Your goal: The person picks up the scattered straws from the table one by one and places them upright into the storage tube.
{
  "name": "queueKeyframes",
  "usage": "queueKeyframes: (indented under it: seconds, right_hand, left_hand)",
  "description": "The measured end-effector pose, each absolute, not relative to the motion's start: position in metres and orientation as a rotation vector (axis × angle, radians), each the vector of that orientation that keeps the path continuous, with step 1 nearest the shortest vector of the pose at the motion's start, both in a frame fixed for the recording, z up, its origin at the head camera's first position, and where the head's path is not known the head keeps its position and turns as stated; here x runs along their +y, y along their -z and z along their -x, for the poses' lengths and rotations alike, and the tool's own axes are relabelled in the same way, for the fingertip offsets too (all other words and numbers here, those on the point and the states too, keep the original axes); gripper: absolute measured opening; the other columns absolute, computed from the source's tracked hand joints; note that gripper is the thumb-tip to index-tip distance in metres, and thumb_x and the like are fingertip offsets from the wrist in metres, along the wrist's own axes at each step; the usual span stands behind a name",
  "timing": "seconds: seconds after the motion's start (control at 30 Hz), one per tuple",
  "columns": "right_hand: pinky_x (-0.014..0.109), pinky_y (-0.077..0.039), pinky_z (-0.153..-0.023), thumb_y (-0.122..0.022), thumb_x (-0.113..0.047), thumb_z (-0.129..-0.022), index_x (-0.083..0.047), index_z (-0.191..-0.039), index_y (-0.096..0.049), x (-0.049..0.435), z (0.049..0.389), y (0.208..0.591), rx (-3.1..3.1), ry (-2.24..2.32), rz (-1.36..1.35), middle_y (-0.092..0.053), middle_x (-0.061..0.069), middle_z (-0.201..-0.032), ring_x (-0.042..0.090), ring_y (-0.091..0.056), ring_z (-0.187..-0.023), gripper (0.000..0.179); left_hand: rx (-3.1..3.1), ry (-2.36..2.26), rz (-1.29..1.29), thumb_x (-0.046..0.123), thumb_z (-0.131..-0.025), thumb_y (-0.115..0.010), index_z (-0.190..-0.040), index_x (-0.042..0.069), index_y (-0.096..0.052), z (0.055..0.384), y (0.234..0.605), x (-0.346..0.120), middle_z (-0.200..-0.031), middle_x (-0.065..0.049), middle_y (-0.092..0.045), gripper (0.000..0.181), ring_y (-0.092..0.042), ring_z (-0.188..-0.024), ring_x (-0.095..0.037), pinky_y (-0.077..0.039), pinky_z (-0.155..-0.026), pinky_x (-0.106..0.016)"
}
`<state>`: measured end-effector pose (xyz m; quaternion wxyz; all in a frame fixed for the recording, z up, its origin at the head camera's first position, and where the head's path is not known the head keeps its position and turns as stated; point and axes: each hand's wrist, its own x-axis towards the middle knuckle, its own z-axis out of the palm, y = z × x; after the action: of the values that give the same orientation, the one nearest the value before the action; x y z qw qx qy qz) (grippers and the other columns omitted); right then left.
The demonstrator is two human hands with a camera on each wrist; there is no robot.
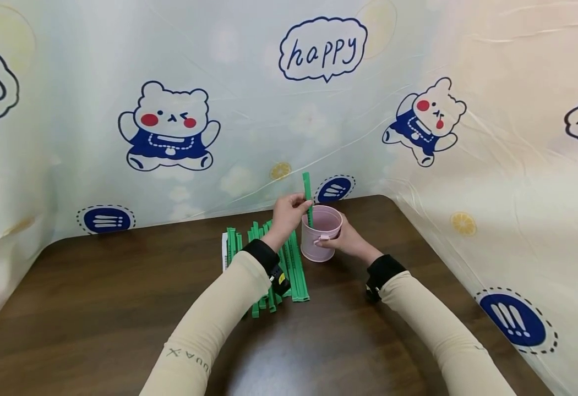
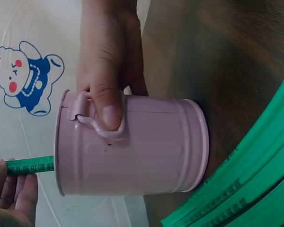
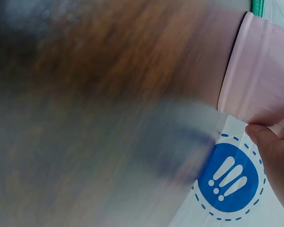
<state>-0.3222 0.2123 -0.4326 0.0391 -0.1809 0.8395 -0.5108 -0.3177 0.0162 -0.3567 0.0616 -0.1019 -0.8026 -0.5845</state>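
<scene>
My left hand (image 1: 289, 215) pinches a green wrapped straw (image 1: 307, 190) between thumb and fingers, above the rim of a small pink bucket (image 1: 314, 250). The straw stands nearly upright, its lower end inside the bucket's mouth. Printed characters show on its wrapper in the left wrist view. My right hand (image 1: 352, 239) grips the bucket from the right side, the thumb pressing on its small side handle (image 2: 102, 128). In the right wrist view, fingers (image 3: 270, 146) touch the bucket's wall. Left of the bucket lie several more green wrapped straws (image 1: 296, 275), partly covered by my left wrist.
A white strip (image 1: 224, 250) with printing lies at the left edge of the straws. The brown wooden table (image 1: 120, 308) extends to both sides. Behind it hangs a patterned sheet (image 1: 254, 110) with bears and lettering, which meets the table's far edge.
</scene>
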Motion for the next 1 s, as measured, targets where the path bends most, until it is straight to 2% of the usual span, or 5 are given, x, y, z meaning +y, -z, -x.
queueKeyframes:
  seconds: [0.23, 0.5, 0.73, 1.0]
  right_hand:
    - [0.060, -0.040, -0.118, -0.081, -0.003, -0.084, 0.003, -0.155, -0.018, 0.211, 0.326, 0.430, 2.556, 1.588, 0.600, -0.040, 0.030, -0.149, 0.044, -0.046, -0.136, 0.095]
    - [0.060, -0.039, -0.120, -0.080, -0.006, -0.086, 0.002, -0.156, -0.016, 0.211, 0.328, 0.423, 2.573, 1.568, 0.548, -0.037, 0.029, -0.152, 0.043, -0.044, -0.138, 0.095]
    - [0.060, -0.039, -0.119, -0.080, -0.005, -0.085, 0.002, -0.156, -0.017, 0.212, 0.328, 0.423, 2.572, 1.574, 0.567, -0.038, 0.029, -0.152, 0.043, -0.045, -0.138, 0.095]
    - [0.061, -0.039, -0.120, -0.081, -0.005, -0.084, 0.001, -0.155, -0.017, 0.212, 0.320, 0.431, 2.549, 1.582, 0.556, -0.038, 0.028, -0.151, 0.042, -0.044, -0.137, 0.096]
  left_hand:
    - [-2.438, 1.811, 0.300, 0.014, -0.101, -0.065, -0.121, -0.002, -0.073, 0.320, 0.357, 0.014, -0.115, -0.023, -0.074, 0.027, -0.069, -0.111, -0.034, -0.061, -0.094, -0.039]
    - [-2.472, 1.832, 0.308, 0.017, -0.098, -0.067, -0.122, 0.001, -0.073, 0.323, 0.349, 0.010, -0.118, -0.020, -0.073, 0.030, -0.065, -0.109, -0.030, -0.056, -0.088, -0.032]
    - [-2.493, 1.859, 0.341, 0.017, -0.098, -0.067, -0.138, 0.001, -0.063, 0.323, 0.345, 0.006, -0.129, -0.022, -0.069, 0.043, -0.064, -0.123, -0.033, -0.056, -0.101, -0.041]
    - [-2.515, 1.794, 0.378, 0.016, -0.100, -0.066, -0.127, 0.001, -0.071, 0.322, 0.354, 0.005, -0.120, -0.022, -0.072, 0.032, -0.065, -0.113, -0.033, -0.055, -0.089, -0.034]
